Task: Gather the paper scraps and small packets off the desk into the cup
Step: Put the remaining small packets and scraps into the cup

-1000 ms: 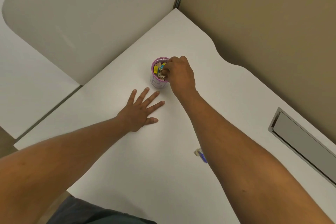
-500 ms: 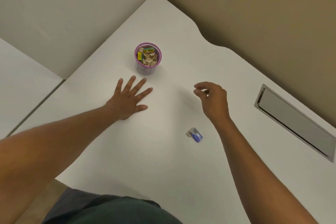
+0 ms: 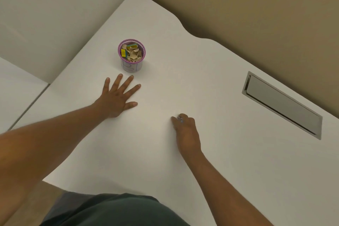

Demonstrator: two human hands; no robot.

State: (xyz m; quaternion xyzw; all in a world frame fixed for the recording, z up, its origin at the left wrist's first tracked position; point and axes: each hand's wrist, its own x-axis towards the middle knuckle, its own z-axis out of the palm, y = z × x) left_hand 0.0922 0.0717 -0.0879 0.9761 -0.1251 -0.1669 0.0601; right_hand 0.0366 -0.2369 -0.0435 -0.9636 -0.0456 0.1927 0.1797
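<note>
A paper cup (image 3: 131, 66) with a purple rim stands on the white desk (image 3: 201, 79), filled with tan paper scraps (image 3: 133, 55) and yellow packets. My left hand (image 3: 119, 97) lies flat on the desk just in front of the cup, fingers spread. My right hand (image 3: 186, 130) rests on the desk nearer to me, to the right, with its fingertips curled over a small blue and silver packet (image 3: 180, 120). Only a sliver of that packet shows between the fingers.
A metal cable hatch (image 3: 282, 104) is set into the desk at the right. Partition walls, pale at the left (image 3: 55, 14) and tan at the right (image 3: 256, 5), close off the desk's back corner. The near edge runs in front of my lap.
My right hand left the cup, swung back toward me and came down over the small blue packet that lay loose on the desk. My left hand stayed flat.
</note>
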